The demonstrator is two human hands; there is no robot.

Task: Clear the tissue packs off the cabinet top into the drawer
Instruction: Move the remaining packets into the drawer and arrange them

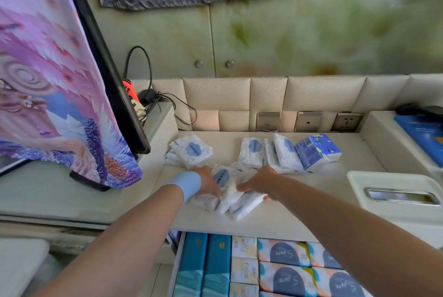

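Several white tissue packs with blue cloud labels lie on the cream cabinet top (299, 191). My left hand (209, 183) and my right hand (260, 183) grip a bunch of these packs (231, 195) from both sides near the front edge. More white packs lie at the back left (191, 150) and back middle (268, 153), with a blue-wrapped pack (316, 151) leaning beside them. Below the front edge the drawer (178, 268) stands open, filled with tissue packs in teal, cream and orange-navy wrappers.
A tilted screen draped in a pink-purple cloth (60, 81) stands at the left, with cables and a red controller (130, 90) behind it. A white tissue box (395, 196) sits at the right. Wall sockets (308, 121) line the padded back panel.
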